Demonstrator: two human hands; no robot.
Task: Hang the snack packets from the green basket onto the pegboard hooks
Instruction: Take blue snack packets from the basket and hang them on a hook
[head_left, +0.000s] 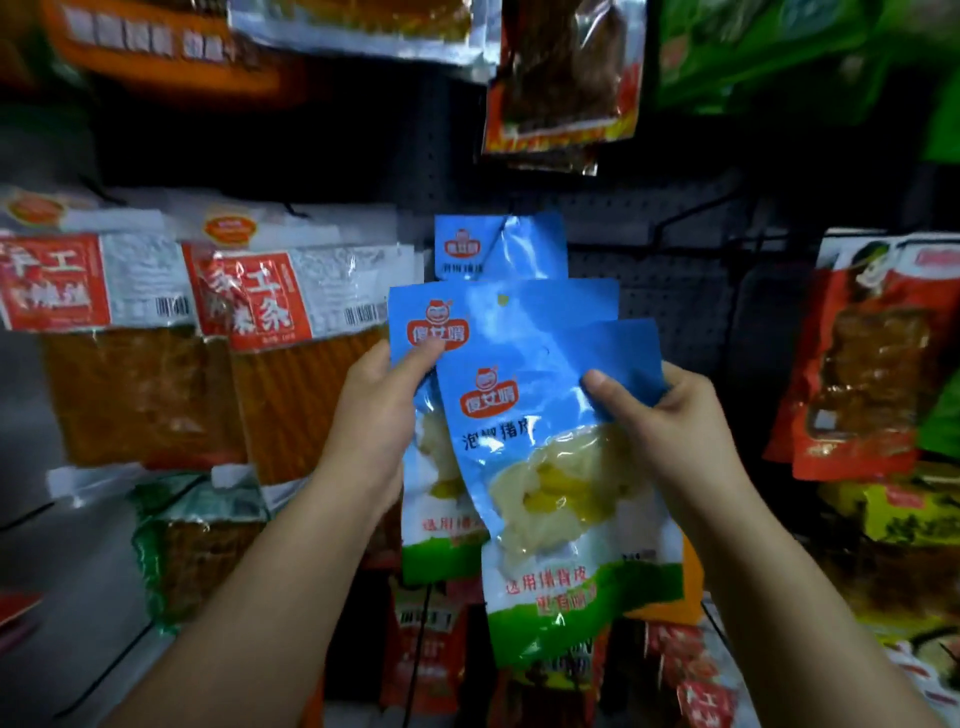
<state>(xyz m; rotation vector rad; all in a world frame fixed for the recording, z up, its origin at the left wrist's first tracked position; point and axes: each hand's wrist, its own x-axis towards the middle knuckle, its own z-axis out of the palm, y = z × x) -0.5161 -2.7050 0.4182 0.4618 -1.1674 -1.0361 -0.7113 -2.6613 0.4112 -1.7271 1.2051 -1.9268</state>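
Nearest, both hands hold glossy blue plastic snack packets with a red logo and pale yellow food printed above a green bottom band. The right hand (670, 415) pinches the upper right corner of the front blue packet (561, 467), thumb across its face and fingers curled behind. The left hand (384, 410) grips the upper left edge of a second blue packet (498, 317) lying directly behind the first and partly covered by it, thumb pressed just under its logo. Both packets tilt slightly, tops leaning left.

Behind them a third blue packet (498, 249) of the same kind shows only its top part against the dark perforated pegboard (649, 291); whether it sits on a hook cannot be told. A thin black wire hook (691, 223) juts from the board just right of it.

Toward the pegboard's left edge hang clear packets of orange-brown strips with red-and-white labels (270, 338). Near its right edge hangs a red packet of brown snacks (872, 364), and near the top edge a silver-edged packet of dark red-brown food (561, 78).
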